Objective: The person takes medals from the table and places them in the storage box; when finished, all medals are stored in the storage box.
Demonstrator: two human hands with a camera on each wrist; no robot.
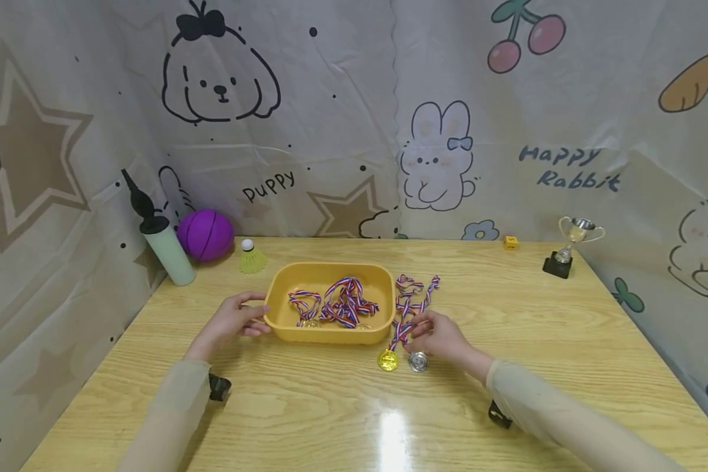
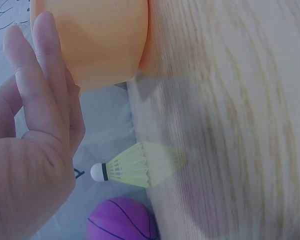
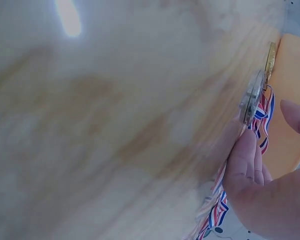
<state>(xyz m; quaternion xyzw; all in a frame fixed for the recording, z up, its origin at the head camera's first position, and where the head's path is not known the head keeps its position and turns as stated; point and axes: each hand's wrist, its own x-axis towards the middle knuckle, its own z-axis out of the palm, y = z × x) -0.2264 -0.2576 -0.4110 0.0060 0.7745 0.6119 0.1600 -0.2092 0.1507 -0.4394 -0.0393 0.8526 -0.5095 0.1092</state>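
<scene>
A yellow-orange plastic basin (image 1: 330,336) stands on the table with striped medal ribbons (image 1: 348,305) and medals inside it. My left hand (image 1: 238,319) is at its left end, fingers extended along the wall near the rim. Right of the basin lie a gold medal (image 1: 388,360) and a silver medal (image 1: 417,362), their red, white and blue ribbons (image 1: 410,305) stretching away toward the back. Over these ribbons, just behind the silver medal, is my right hand (image 1: 439,337). In the right wrist view its thumb (image 3: 296,117) stands apart from the fingers, which lie alongside the ribbon.
At the back left stand a pale green hand pump (image 1: 168,252), a purple ball (image 1: 206,235) and a yellow shuttlecock (image 1: 251,257). A small yellow cube (image 1: 511,242) and a trophy cup (image 1: 572,246) are at the back right. Printed curtains (image 1: 342,131) enclose the table.
</scene>
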